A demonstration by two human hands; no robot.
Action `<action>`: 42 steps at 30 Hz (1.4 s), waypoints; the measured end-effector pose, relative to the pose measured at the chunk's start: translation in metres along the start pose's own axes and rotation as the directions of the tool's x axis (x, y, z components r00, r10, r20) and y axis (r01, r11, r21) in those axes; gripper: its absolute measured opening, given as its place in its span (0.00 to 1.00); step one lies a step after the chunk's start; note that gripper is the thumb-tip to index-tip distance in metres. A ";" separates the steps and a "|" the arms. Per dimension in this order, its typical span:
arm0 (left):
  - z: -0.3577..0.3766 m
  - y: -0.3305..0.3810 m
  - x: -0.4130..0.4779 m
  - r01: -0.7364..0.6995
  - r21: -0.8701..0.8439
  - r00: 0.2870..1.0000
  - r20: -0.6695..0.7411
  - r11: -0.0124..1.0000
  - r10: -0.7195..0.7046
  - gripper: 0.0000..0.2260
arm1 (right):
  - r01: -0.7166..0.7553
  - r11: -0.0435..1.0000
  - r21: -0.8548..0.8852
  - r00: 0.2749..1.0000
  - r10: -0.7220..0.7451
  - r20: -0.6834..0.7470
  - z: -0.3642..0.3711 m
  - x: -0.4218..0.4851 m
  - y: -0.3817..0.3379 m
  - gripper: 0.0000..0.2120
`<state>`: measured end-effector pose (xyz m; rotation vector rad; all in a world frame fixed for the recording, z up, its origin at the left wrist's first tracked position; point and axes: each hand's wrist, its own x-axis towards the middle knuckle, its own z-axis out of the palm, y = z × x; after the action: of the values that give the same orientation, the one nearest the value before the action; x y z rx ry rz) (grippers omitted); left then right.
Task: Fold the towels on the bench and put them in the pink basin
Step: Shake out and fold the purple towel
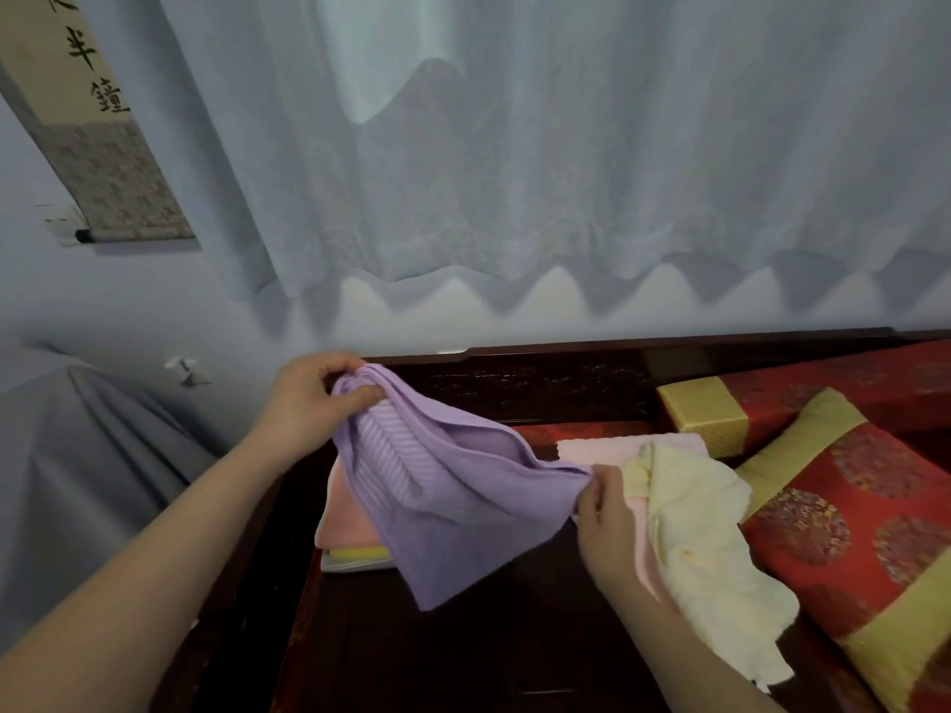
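Left hand and right hand each pinch a corner of the purple towel, raised above the surface.

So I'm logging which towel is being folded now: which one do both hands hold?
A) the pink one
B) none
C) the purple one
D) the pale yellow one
C: the left hand and the right hand each pinch an end of the purple towel, held up over the bench.
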<state>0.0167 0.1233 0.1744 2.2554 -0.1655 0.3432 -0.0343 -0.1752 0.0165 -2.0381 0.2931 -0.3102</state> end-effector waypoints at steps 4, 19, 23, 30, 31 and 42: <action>-0.001 -0.023 -0.007 0.049 -0.002 0.999 -0.014 0.999 -0.049 0.05 | 0.048 0.966 -0.255 0.999 -0.044 0.022 -0.030 0.037 0.002 0.10; 0.070 0.027 -0.017 -0.199 0.082 0.959 0.223 0.977 0.177 0.18 | 0.353 0.881 0.316 0.824 -0.453 0.341 0.009 0.034 -0.115 0.08; 0.068 0.025 -0.016 -0.178 0.049 0.960 0.230 0.983 0.162 0.16 | 0.420 0.871 0.255 0.823 -0.484 0.298 0.011 0.035 -0.114 0.04; 0.017 -0.002 0.004 -0.038 0.002 0.988 0.149 0.999 0.038 0.14 | 0.459 0.886 0.068 0.887 -0.461 0.006 -0.025 0.079 -0.109 0.02; 0.005 -0.010 0.008 -0.033 0.029 0.994 0.101 0.999 0.030 0.10 | 0.436 0.896 0.079 0.900 -0.434 -0.051 -0.038 0.089 -0.111 0.02; -0.029 -0.020 0.039 -0.257 0.349 0.965 0.147 0.901 0.219 0.07 | 0.502 0.859 -0.102 0.865 -0.500 0.046 -0.081 0.135 -0.145 0.04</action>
<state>0.0528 0.1580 0.1900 2.6315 -0.4712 0.4131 0.0754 -0.2197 0.1945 -2.2057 -0.2519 -0.6073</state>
